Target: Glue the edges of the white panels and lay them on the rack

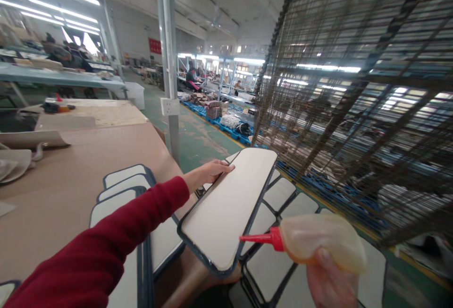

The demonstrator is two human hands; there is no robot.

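Note:
My left hand (215, 170), in a red sleeve, grips the left edge of a long white panel (230, 204) with a dark rim and rounded corners. The panel is tilted, its near end toward me. My right hand (329, 275) is wrapped round a soft, yellowish glue bottle (318, 242). Its red nozzle (258, 237) points left, the tip at the panel's right rim near the close end; whether it touches I cannot tell. Beneath and to the right lie several similar rimmed panels (271, 270).
More rimmed panels (123, 194) are stacked on the brown table (85, 152) at left. A metal post (171, 62) stands beyond the table. A tilted wire rack (339, 76) looms on the right. Another red-tipped bottle (62, 105) sits at the table's far end. People work in the distance.

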